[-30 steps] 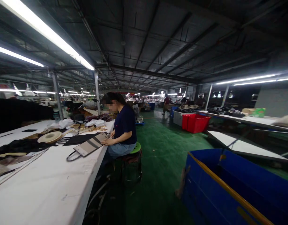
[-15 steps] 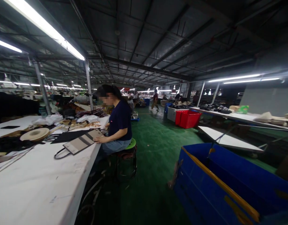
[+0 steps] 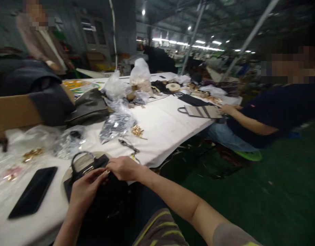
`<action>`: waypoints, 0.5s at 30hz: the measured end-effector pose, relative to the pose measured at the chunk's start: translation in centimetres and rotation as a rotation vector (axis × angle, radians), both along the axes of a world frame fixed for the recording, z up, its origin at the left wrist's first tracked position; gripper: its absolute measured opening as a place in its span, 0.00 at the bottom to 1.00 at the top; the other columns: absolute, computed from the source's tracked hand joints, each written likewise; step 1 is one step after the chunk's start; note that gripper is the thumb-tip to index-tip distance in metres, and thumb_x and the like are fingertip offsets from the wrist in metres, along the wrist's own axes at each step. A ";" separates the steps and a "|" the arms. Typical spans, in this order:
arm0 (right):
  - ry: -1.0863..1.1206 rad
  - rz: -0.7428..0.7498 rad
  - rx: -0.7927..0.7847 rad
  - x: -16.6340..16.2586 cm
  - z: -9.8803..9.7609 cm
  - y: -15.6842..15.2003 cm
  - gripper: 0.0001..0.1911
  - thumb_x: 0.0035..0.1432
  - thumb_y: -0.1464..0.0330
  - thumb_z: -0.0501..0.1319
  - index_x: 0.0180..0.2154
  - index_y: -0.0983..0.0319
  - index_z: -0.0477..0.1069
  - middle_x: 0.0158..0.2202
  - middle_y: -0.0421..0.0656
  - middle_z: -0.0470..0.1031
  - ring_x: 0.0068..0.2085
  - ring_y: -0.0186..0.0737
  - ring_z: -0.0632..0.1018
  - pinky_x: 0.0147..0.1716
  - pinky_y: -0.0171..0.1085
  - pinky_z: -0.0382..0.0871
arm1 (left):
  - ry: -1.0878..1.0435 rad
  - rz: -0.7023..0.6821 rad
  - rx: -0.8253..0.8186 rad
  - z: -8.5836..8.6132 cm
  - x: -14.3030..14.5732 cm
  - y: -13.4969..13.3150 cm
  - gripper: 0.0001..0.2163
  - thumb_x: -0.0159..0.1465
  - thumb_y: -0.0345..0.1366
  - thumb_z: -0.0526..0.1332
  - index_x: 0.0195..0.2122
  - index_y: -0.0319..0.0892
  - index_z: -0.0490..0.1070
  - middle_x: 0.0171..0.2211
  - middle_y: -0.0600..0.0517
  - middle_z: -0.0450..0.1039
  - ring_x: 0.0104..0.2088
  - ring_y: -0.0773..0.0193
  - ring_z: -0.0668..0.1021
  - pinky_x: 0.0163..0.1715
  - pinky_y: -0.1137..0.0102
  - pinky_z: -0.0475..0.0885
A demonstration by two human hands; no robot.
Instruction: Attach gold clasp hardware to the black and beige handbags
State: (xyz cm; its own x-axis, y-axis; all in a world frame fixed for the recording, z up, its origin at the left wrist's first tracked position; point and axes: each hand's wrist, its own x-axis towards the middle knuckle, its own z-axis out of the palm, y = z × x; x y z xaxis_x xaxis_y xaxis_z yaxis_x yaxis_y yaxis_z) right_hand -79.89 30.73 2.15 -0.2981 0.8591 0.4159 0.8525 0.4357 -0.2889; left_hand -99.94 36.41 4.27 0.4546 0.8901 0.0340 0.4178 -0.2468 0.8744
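A black handbag (image 3: 81,171) with a looped handle lies at the near edge of the white table (image 3: 165,126). My left hand (image 3: 85,189) rests on the bag with its fingers curled, pinching at a small gold fitting by the handle. From the right, my right hand (image 3: 123,167) meets it with closed fingers on the same spot of the bag. Loose gold fittings (image 3: 137,130) and a metal tool (image 3: 129,146) lie just beyond my hands.
A black phone (image 3: 34,191) lies at the left. Clear plastic bags (image 3: 116,124), a dark bag (image 3: 88,107) and a cardboard box (image 3: 16,109) crowd the table. A seated person (image 3: 270,109) works on a striped bag (image 3: 202,111) at right; another person (image 3: 41,37) stands far left.
The view has swung from the aisle and blue bins down to the table in front of me. My two hands and the black handbag have come into view.
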 end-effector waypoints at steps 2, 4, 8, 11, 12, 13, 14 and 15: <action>0.047 -0.019 0.017 0.1 -0.6 0.1 0.07 0.73 0.76 0.62 0.48 0.62 0.76 0.48 0.47 0.81 0.45 0.44 0.80 0.43 0.36 0.71 | -0.096 -0.003 -0.081 -0.9 -0.5 0.4 0.32 0.51 0.65 0.76 0.44 0.42 0.85 0.35 0.48 0.88 0.33 0.53 0.86 0.37 0.61 0.83; 0.116 -0.028 0.014 0.3 -0.9 0.0 0.06 0.74 0.75 0.61 0.49 0.62 0.75 0.48 0.48 0.80 0.46 0.44 0.80 0.44 0.37 0.71 | -0.159 -0.017 -0.095 -1.5 0.0 0.6 0.28 0.53 0.60 0.77 0.44 0.41 0.85 0.34 0.48 0.87 0.32 0.55 0.85 0.37 0.63 0.82; 0.218 -0.080 -0.030 -0.2 -1.1 0.1 0.05 0.77 0.72 0.61 0.48 0.62 0.76 0.47 0.47 0.81 0.46 0.43 0.80 0.46 0.37 0.71 | -0.199 -0.011 -0.119 -1.7 0.7 0.5 0.25 0.55 0.56 0.76 0.43 0.40 0.85 0.34 0.47 0.87 0.32 0.56 0.85 0.37 0.63 0.83; 0.263 -0.111 -0.071 -0.7 -1.1 0.5 0.05 0.76 0.73 0.61 0.46 0.63 0.77 0.45 0.47 0.82 0.45 0.43 0.80 0.47 0.37 0.70 | -0.204 -0.001 -0.126 -1.5 0.7 0.2 0.25 0.54 0.56 0.77 0.43 0.40 0.85 0.35 0.47 0.88 0.32 0.55 0.86 0.38 0.62 0.84; 0.279 -0.115 -0.081 -0.8 -1.1 0.6 0.05 0.75 0.73 0.62 0.46 0.64 0.78 0.45 0.48 0.82 0.45 0.43 0.80 0.47 0.37 0.70 | -0.202 0.002 -0.118 -1.4 0.7 0.1 0.25 0.54 0.56 0.76 0.43 0.40 0.85 0.34 0.47 0.87 0.31 0.55 0.85 0.38 0.62 0.84; 0.297 -0.120 -0.090 -0.9 -1.1 0.7 0.06 0.75 0.74 0.62 0.45 0.64 0.78 0.44 0.48 0.82 0.45 0.43 0.80 0.48 0.37 0.69 | -0.200 0.008 -0.109 -1.3 0.7 0.0 0.24 0.54 0.56 0.76 0.42 0.40 0.85 0.33 0.47 0.87 0.31 0.55 0.85 0.38 0.61 0.84; 0.315 -0.126 -0.098 -1.0 -1.1 0.8 0.06 0.74 0.74 0.62 0.44 0.64 0.79 0.44 0.48 0.83 0.45 0.44 0.80 0.48 0.38 0.69 | -0.200 0.015 -0.100 -1.3 0.8 -0.1 0.24 0.54 0.55 0.76 0.41 0.40 0.85 0.33 0.47 0.87 0.30 0.55 0.85 0.38 0.61 0.84; 0.333 -0.132 -0.107 -1.0 -1.1 0.9 0.07 0.73 0.74 0.62 0.44 0.64 0.79 0.43 0.48 0.83 0.44 0.44 0.81 0.48 0.38 0.69 | -0.202 0.022 -0.092 -1.2 0.9 -0.1 0.23 0.54 0.55 0.76 0.41 0.41 0.85 0.32 0.47 0.87 0.30 0.55 0.85 0.38 0.61 0.84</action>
State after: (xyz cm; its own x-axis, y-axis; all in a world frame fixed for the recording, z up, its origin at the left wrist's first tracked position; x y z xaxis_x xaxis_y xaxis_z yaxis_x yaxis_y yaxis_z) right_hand -80.90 31.59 1.08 -0.0451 0.9249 0.3776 0.7511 0.2806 -0.5976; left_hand -99.05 36.31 3.02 0.4268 0.9035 0.0402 0.2365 -0.1544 0.9593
